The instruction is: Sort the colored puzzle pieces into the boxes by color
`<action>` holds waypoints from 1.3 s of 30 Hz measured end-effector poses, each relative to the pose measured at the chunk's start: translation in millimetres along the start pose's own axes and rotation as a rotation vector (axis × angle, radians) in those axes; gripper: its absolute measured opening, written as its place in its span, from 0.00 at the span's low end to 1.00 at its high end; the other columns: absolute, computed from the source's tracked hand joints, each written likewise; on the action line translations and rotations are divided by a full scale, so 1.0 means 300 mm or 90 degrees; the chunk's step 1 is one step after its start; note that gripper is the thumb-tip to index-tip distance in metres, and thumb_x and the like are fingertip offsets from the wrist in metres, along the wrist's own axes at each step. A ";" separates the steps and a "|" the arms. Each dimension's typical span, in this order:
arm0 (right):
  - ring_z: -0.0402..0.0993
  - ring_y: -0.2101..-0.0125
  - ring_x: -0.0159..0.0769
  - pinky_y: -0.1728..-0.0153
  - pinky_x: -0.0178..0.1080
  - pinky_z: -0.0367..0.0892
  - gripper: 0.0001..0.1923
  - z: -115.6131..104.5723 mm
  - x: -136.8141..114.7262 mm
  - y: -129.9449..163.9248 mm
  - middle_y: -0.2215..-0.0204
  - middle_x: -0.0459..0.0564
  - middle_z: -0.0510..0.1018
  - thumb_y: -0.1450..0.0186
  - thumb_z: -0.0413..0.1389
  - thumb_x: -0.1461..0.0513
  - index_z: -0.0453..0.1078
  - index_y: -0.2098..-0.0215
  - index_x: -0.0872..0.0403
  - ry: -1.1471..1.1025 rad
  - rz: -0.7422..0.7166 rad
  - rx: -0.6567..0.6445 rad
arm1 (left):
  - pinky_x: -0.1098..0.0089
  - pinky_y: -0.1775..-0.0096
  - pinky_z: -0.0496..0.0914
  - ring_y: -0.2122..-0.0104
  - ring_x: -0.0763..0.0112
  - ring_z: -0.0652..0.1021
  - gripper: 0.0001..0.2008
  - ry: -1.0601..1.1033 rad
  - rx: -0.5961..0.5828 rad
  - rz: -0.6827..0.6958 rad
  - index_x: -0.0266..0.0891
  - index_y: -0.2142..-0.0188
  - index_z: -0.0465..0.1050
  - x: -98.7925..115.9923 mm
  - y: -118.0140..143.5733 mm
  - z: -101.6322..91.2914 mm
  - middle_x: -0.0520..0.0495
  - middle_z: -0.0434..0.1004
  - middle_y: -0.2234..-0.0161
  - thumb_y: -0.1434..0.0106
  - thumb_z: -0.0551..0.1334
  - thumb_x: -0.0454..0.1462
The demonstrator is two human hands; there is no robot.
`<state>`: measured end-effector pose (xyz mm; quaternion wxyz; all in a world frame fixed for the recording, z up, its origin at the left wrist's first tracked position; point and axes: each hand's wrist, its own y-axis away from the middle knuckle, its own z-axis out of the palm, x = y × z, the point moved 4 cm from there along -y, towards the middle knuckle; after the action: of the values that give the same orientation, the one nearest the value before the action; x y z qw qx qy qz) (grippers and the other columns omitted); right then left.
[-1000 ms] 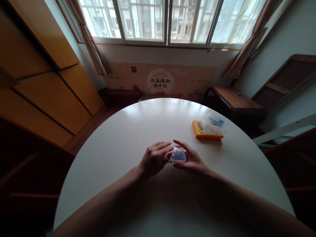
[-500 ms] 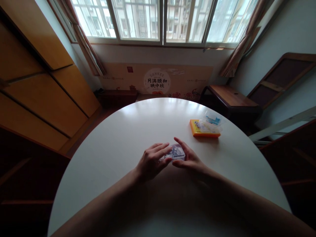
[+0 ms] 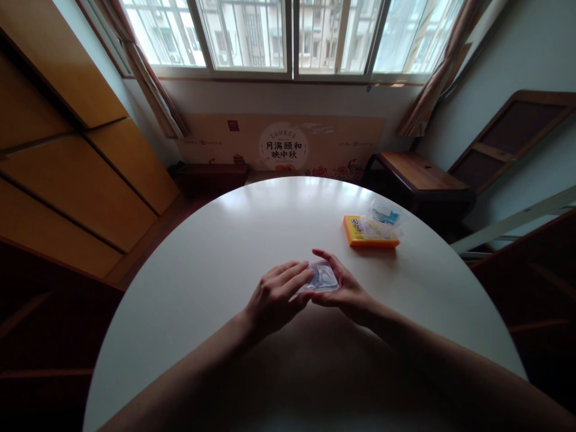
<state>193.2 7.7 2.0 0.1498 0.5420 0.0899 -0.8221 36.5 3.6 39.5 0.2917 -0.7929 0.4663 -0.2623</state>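
Both of my hands meet over the middle of a round white table [image 3: 216, 252]. Between them is a small clear plastic case [image 3: 323, 277] with something bluish inside. My right hand [image 3: 346, 291] cups the case from the right, index finger curled over its far edge. My left hand [image 3: 274, 297] presses on its left side with fingertips on top. The case looks slightly lifted and tilted off the table.
An orange box [image 3: 355, 235] lies at the table's right, with clear plastic packets [image 3: 382, 219] on top. Beyond are a dark wooden side table [image 3: 418, 174], a leaning wooden frame [image 3: 508, 141], wooden cabinets [image 3: 90, 174] at left, and windows behind.
My hands have drawn closer around the clear case, and it has tipped up from lying flat. The view has shifted slightly, so the orange box sits a little higher and further left.
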 end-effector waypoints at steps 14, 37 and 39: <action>0.70 0.70 0.30 0.69 0.34 0.67 0.42 -0.007 0.005 0.005 0.68 0.43 0.71 0.52 0.69 0.62 0.56 0.43 0.51 0.138 -0.004 0.023 | 0.68 0.67 0.75 0.67 0.65 0.81 0.09 -0.109 -0.077 0.078 0.33 0.58 0.69 0.043 -0.044 0.002 0.41 0.80 0.67 0.33 0.52 0.30; 0.74 0.57 0.40 0.52 0.43 0.67 0.31 0.000 -0.029 -0.034 0.57 0.50 0.77 0.46 0.65 0.59 0.63 0.46 0.51 -0.255 0.020 0.168 | 0.57 0.48 0.71 0.49 0.57 0.75 0.41 0.570 0.099 -0.484 0.38 0.37 0.52 -0.080 -0.011 0.093 0.36 0.70 0.48 0.44 0.69 0.44; 0.75 0.61 0.39 0.58 0.41 0.69 0.22 -0.005 -0.014 -0.060 0.61 0.51 0.79 0.41 0.60 0.53 0.68 0.51 0.54 -0.258 0.051 0.250 | 0.57 0.46 0.70 0.49 0.58 0.75 0.43 0.504 0.123 -0.445 0.39 0.36 0.52 -0.066 -0.021 0.070 0.37 0.69 0.48 0.47 0.71 0.41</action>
<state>189.9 25.8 5.1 0.0895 0.3881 -0.1242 -0.9088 46.2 28.4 26.5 0.0602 -0.7109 0.2225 -0.6645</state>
